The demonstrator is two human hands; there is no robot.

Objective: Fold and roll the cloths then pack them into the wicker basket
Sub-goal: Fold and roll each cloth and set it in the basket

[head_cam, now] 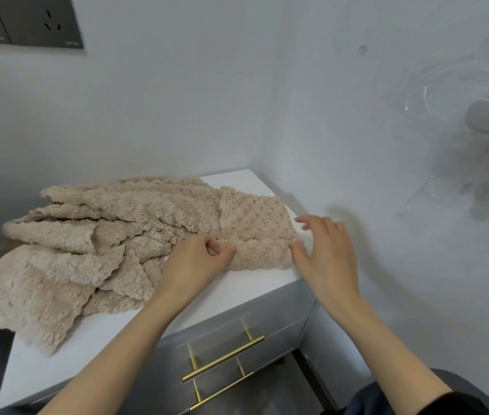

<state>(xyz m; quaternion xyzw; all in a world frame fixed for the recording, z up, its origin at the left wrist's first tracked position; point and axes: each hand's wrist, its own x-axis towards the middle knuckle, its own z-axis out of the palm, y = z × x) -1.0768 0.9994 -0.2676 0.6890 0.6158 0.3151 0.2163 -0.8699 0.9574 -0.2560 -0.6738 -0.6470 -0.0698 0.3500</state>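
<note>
A beige fluffy cloth [255, 223] lies folded into a narrow strip at the right end of the white cabinet top [237, 289]. Its near end is turned up into a low roll [262, 254]. My left hand [198, 262] pinches the roll's left end with curled fingers. My right hand [324, 250] touches the roll's right end with its thumb, the other fingers spread and raised. Several more beige cloths [81, 247] lie in a loose pile to the left. No wicker basket is in view.
The cabinet stands in a corner, with white walls behind and to the right. Drawers with brass bar handles [223, 359] face me below. The cloth pile overhangs the cabinet's left edge. A grey socket panel [24, 20] is on the back wall, a clear wall holder [476, 139] at right.
</note>
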